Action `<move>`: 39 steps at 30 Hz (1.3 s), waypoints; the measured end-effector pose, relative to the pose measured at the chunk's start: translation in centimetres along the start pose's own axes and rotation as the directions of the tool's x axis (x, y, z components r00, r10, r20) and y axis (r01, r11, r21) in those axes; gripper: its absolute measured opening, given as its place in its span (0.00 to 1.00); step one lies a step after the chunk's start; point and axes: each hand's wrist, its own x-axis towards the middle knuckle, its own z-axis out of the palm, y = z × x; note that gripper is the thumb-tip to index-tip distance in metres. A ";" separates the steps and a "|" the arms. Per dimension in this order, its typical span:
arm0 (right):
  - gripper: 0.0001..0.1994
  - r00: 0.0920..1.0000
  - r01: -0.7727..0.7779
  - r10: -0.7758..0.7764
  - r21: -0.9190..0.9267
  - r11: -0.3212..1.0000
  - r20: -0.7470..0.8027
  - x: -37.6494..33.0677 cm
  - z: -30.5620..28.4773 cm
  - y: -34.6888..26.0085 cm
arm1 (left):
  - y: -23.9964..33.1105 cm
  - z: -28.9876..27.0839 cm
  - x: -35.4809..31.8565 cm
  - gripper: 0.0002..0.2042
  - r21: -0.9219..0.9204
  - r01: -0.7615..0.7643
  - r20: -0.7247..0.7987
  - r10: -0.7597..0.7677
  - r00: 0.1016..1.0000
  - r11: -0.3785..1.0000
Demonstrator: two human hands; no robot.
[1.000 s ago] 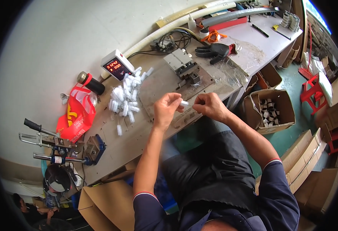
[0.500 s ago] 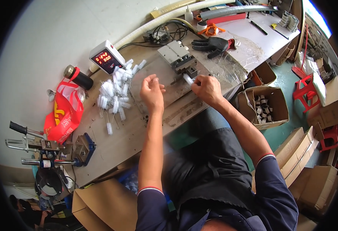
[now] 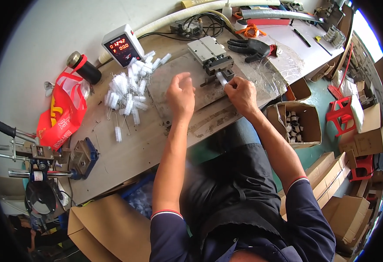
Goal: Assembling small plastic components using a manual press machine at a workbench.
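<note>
The right hand [image 3: 240,92] pinches a small white bristle brush [image 3: 221,79] at the grey metal clamp [image 3: 212,54]; the left hand [image 3: 180,94] hovers open and empty nearby.

Bare plate [image 3: 174,83] btwn hands; brush pile [image 3: 128,91] blocks left, clamp fixture [image 3: 213,61] ahead.

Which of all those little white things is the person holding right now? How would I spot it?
Start at the grey metal clamp fixture at the far middle of the workbench. At its near edge, the right hand pinches one small white bristle brush. Unlike the loose brush pile further left, it stands alone at the clamp.
</note>
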 end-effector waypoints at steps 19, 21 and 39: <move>0.11 0.992 -0.074 0.070 -0.035 0.997 -0.102 0.3 0.9 -0.2 | -0.2 0.7 -0.2 0.07 0.284 -0.339 -0.127 0.385 0.914 0.897; 0.11 0.992 -0.080 0.081 0.008 0.997 -0.094 0.3 0.7 -0.3 | -0.7 0.6 -0.2 0.07 0.310 -0.346 -0.082 0.388 0.918 0.886; 0.12 0.984 -0.093 0.115 0.157 0.983 -0.134 -0.3 0.5 -0.2 | -0.2 2.5 -1.7 0.09 0.567 -0.645 0.330 0.577 0.747 0.512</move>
